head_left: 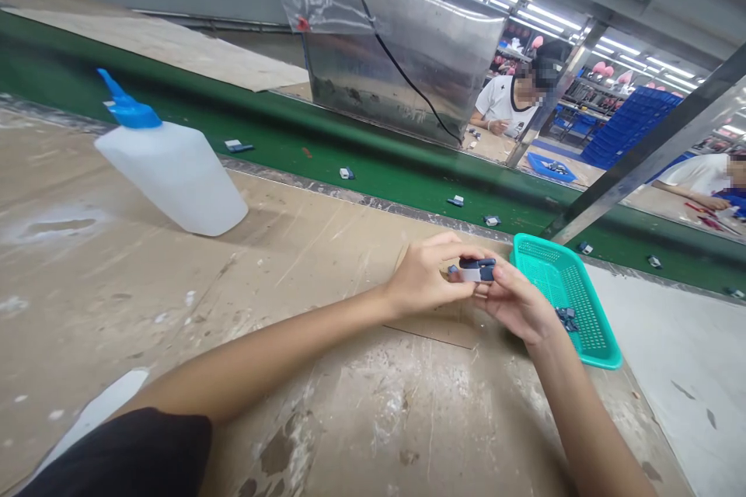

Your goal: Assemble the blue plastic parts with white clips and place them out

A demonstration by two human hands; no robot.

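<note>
Both hands meet over the table around a small dark blue and white plastic part [479, 272]. My left hand [428, 272] grips its left side between thumb and fingers. From the right, the fingertips of my right hand [518, 299] pinch the other end. Beneath the hands lies a flat piece of cardboard [434, 326], partly covered by them. Just right of my right hand stands a green plastic basket [603, 334], with several small dark parts [566, 318] inside, some hidden behind my wrist.
A squeeze bottle [175, 171] with a blue nozzle stands at the left. Behind the table runs a green conveyor belt [396, 182] carrying several small blue and white parts. A metal post [641, 144] slants at the right. Two people [510, 105] sit across the belt.
</note>
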